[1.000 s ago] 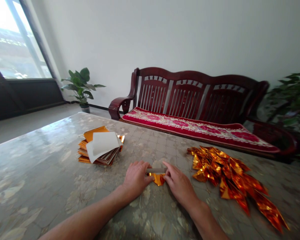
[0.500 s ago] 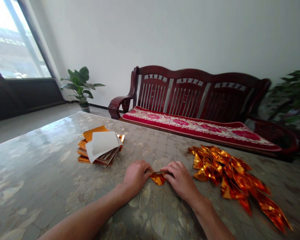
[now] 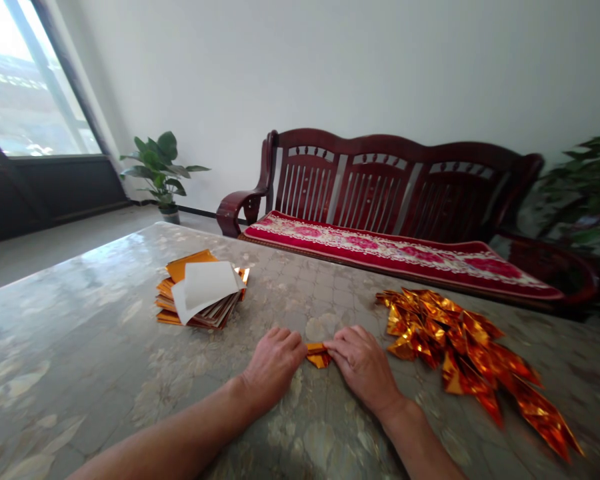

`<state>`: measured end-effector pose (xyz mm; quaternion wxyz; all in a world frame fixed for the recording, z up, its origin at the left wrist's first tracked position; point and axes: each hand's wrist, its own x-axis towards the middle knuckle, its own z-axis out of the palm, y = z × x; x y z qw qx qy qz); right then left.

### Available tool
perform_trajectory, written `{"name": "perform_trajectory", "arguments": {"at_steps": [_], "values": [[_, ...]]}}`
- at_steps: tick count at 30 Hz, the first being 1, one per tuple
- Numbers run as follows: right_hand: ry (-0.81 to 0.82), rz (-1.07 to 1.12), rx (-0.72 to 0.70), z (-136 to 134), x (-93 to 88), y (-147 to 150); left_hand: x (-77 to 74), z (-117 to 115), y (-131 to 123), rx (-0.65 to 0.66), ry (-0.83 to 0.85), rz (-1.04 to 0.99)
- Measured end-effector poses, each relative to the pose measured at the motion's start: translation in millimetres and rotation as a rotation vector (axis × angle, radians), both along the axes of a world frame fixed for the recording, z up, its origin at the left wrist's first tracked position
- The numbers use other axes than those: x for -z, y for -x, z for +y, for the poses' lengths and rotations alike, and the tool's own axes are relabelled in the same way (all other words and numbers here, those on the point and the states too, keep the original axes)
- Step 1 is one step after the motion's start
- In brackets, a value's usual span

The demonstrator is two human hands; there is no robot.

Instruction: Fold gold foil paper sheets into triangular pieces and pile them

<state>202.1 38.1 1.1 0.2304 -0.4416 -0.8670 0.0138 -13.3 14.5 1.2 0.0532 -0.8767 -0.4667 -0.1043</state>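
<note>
Pressing hands: Both hands sit low on the table (image 3: 80, 320), close together, with a small piece of folded gold foil (image 3: 319, 355) between them.
Left hand (image 3: 274, 363): Its fingers curl down at the foil's left end. I cannot tell if they pinch it.
Right hand (image 3: 363, 368): Its fingers lie over the foil's right end. I cannot tell if they grip it or just push down. Pushing from both sides seems to keep the foil from sliding.
Foil spot: It is on the table, right in front of the person, between the two piles.
Paper stack (image 3: 200, 313): Orange-gold squares lie to the left of the hands, with a white sheet (image 3: 205, 287) on top.
Gold heap (image 3: 460, 347): Pointy folded foil pieces lie just beside the right hand.
Room: A dark wooden bench (image 3: 380, 180) with a red cushion (image 3: 380, 250) stands past the table, and a potted plant (image 3: 155, 160) stands by the window (image 3: 30, 87).
</note>
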Motion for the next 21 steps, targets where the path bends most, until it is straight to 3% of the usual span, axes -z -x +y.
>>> {"name": "perform_trajectory", "arguments": {"at_steps": [10,21], "values": [[0.030,-0.027,0.140,-0.5,1.9,5.5,-2.4,-18.8,-10.1,-0.018,-0.023,0.005],[0.118,-0.007,0.064,-6.7,-1.9,5.0,-7.3,-4.2,-5.0,-0.170,0.184,-0.255]]}}
